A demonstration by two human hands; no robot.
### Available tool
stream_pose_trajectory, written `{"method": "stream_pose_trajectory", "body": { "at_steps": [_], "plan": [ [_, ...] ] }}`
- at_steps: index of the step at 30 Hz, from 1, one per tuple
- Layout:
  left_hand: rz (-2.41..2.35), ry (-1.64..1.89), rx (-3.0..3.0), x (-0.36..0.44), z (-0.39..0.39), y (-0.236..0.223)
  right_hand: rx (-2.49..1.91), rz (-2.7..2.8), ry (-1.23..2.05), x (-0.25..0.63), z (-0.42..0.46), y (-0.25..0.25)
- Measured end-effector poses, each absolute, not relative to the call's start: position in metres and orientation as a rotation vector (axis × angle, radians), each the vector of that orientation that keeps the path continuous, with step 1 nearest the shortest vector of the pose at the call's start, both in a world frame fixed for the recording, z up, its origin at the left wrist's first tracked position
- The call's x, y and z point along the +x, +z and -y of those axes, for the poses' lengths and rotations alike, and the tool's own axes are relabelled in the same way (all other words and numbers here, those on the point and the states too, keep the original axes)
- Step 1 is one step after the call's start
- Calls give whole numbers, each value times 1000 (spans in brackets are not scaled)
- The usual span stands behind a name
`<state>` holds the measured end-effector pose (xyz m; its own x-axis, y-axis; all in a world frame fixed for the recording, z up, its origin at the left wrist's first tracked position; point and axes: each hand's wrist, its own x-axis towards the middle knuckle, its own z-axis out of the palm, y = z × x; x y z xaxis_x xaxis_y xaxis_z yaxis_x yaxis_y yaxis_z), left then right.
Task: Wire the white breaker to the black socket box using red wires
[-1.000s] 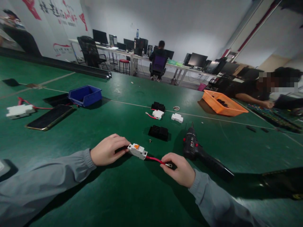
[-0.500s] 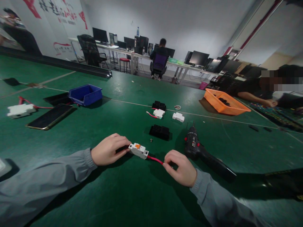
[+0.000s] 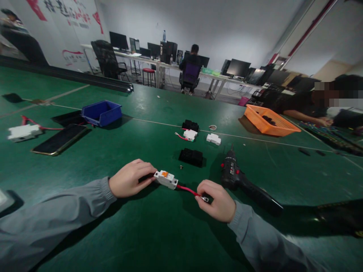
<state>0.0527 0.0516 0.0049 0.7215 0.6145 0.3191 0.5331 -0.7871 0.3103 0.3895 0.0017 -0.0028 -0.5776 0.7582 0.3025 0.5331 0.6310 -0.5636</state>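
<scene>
My left hand [image 3: 133, 178] pinches the left end of a white circuit breaker [image 3: 166, 180] with an orange switch, low over the green table. From the breaker's right end runs a short red wire [image 3: 187, 189]. Its free end is pinched in my right hand [image 3: 217, 201], and a metal ring terminal [image 3: 205, 199] shows between thumb and fingers. Just beyond the breaker lie a small screw [image 3: 181, 167] and a black plastic housing [image 3: 191, 156]. A black power screwdriver [image 3: 232, 172] rests on its side beyond my right hand.
Farther back are another wired breaker [image 3: 190, 135], a white module [image 3: 213, 139] and a second black housing [image 3: 190, 125]. A blue bin [image 3: 102, 114], a phone [image 3: 60, 139] and a white breaker [image 3: 24, 132] sit left. An orange basket [image 3: 270, 122] stands right, near a seated person's arm [image 3: 304, 116].
My right hand has shifted slightly right along with the wire. The ring terminal, hidden half a second ago, shows again. My left hand keeps its hold on the breaker.
</scene>
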Motion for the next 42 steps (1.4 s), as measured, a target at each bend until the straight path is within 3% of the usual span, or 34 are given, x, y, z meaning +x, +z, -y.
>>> {"method": "stream_pose_trajectory", "body": {
  "at_steps": [42],
  "plan": [
    [-951, 633, 2710, 51, -52, 1, -999, 2513, 479, 388, -3, -4]
  ]
}}
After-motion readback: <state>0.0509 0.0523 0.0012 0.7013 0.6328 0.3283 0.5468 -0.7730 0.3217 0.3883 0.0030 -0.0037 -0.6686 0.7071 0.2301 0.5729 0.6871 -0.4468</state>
